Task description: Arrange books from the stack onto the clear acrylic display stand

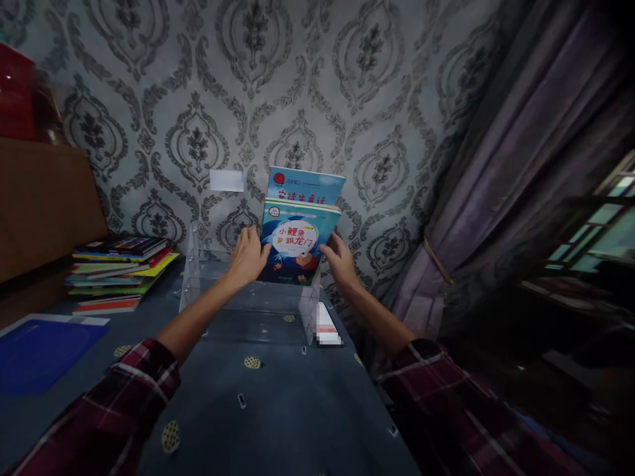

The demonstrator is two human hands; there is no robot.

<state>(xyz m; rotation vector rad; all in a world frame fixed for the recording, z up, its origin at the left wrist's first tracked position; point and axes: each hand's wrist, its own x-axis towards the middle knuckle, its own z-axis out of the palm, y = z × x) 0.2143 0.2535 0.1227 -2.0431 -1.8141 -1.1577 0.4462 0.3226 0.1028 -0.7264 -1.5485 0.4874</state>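
Note:
Between my two hands are several upright picture books. The front blue picture book [292, 248] has a fish on its cover, and a taller blue book [307, 185] shows its top edge behind it. My left hand [249, 254] grips the front book's left side, thumb on the cover. My right hand [340, 260] closes on the right side, thumb on the cover's edge. The books stand at the right part of a clear plastic rack [243, 291] with tiers. Whether their lower edges rest in it, I cannot tell.
A stack of books [122, 271] lies at the left, beside a brown box [47, 205]. Nearer is a blue flat folder or board [49, 350]. A phone [327, 324] lies right of the rack. The wall is behind; a curtain [466, 172] hangs right.

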